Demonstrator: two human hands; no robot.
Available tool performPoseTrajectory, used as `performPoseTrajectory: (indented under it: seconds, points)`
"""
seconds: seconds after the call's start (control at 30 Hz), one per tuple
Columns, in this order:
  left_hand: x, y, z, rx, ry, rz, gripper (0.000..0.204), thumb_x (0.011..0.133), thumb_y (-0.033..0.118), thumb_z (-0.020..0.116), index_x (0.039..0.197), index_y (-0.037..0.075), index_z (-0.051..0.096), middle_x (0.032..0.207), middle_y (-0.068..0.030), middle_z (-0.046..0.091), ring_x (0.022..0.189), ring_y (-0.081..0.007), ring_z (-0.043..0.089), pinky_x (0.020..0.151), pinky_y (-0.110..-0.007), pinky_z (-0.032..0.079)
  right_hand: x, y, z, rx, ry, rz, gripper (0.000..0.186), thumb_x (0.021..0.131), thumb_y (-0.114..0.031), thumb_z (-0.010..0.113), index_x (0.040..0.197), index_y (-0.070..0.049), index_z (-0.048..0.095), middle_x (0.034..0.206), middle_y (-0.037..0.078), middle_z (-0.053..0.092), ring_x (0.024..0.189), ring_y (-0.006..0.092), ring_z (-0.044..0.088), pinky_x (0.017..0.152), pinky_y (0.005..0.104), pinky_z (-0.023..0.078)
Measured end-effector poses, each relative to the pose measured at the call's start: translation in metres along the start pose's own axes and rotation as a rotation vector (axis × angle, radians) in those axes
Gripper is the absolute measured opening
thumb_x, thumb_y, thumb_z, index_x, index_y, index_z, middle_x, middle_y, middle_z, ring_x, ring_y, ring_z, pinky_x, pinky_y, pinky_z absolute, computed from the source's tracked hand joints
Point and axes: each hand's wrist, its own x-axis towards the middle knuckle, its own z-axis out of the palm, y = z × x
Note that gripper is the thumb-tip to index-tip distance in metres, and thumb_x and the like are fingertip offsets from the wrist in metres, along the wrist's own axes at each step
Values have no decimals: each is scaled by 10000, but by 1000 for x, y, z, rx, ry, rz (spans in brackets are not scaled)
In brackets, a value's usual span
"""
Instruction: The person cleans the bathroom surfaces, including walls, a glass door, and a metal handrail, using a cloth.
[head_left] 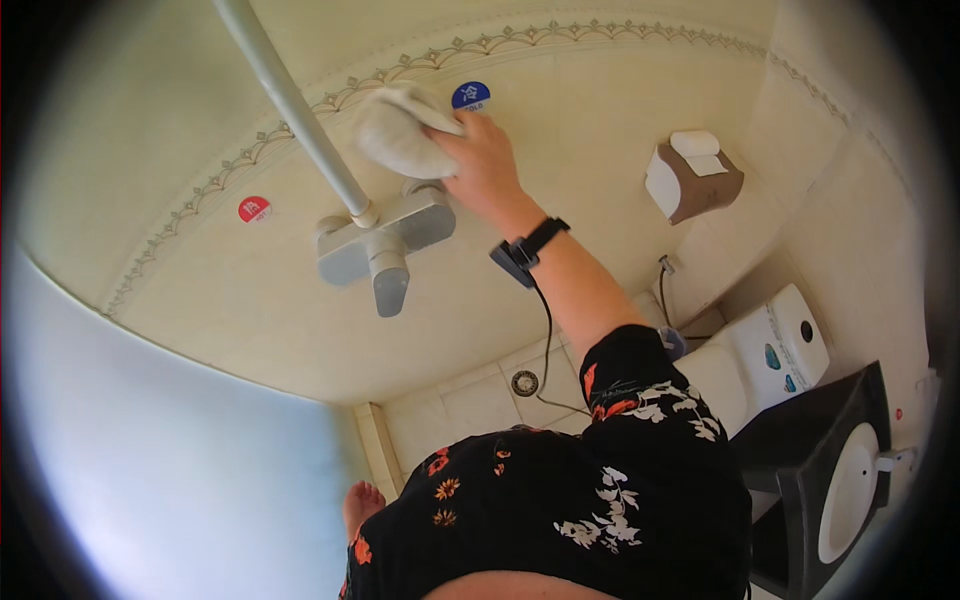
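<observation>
My right hand is closed around a bunched white cloth, held up at the tiled wall. Part of the cloth is hidden behind my fingers. Just below it is the grey shower mixer, with a silver pipe rising from it to the upper left. Beside my knuckles sits a round blue sticker. A dark band with a small device circles my right wrist, and a thin cable hangs from it. Nowhere in the picture does my left hand show.
A red sticker is left of the pipe. On the right are a tissue paper holder, a toilet and a black counter with a white basin. A pale blue panel fills the lower left; a floor drain lies below.
</observation>
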Motion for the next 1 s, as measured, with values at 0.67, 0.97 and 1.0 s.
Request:
performPoseTrajectory:
  seconds: [0.67,0.97,1.0]
  points:
    - [-12,19,-5,12,63,10,112,808,119,514,702,102,482,628,9,473,563,-145,447,533,-285,371,-224,14,112,339,51,971,646,725,-240,644,1221,52,351,1128,255,433,1052,392,439,900,422,368]
    - [-4,21,5,27,173,-29,79,802,131,544,739,90,520,654,-3,522,598,-169,493,565,-308,408,-66,56,6,-84,215,758,627,672,-136,658,1219,15,390,1114,262,418,1028,433,425,873,473,370]
    - [-6,20,5,24,174,-32,79,802,131,544,739,90,520,654,-3,522,598,-169,493,565,-308,408,-52,60,5,-191,281,644,594,662,-122,653,1194,1,421,1120,251,419,1030,426,422,870,480,360]
